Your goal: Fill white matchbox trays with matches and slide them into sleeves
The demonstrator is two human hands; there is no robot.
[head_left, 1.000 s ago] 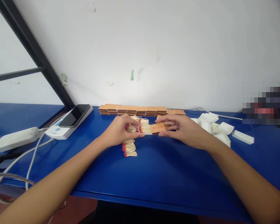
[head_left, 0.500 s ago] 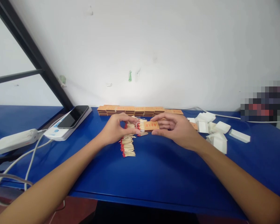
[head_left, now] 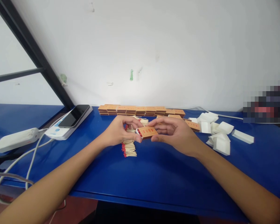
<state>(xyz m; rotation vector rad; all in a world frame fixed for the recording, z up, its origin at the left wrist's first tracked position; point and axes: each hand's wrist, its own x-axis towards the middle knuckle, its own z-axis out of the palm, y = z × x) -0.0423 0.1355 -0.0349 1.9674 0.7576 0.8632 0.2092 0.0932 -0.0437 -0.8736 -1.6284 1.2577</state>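
An orange matchbox [head_left: 147, 132] is held between both hands just above the blue table [head_left: 154, 174]. My right hand [head_left: 175, 134] grips its sleeve from the right, thumb below and fingers on top. My left hand [head_left: 120, 130] pinches its left end, where red match heads show in the nearly shut tray. A pile of loose red-tipped matches [head_left: 129, 148] lies on the table under and behind my left hand.
A row of stacked orange matchboxes [head_left: 133, 109] lines the wall. White inner trays [head_left: 216, 132] lie scattered at the right, with loose orange sleeves [head_left: 191, 125] beside them. At the left are a phone [head_left: 74, 115] on a white device, a power strip [head_left: 15, 140] and cables.
The tray full of matches has slid further into the sleeve, so the box is almost closed. Both hands have moved slightly nearer to me with it.
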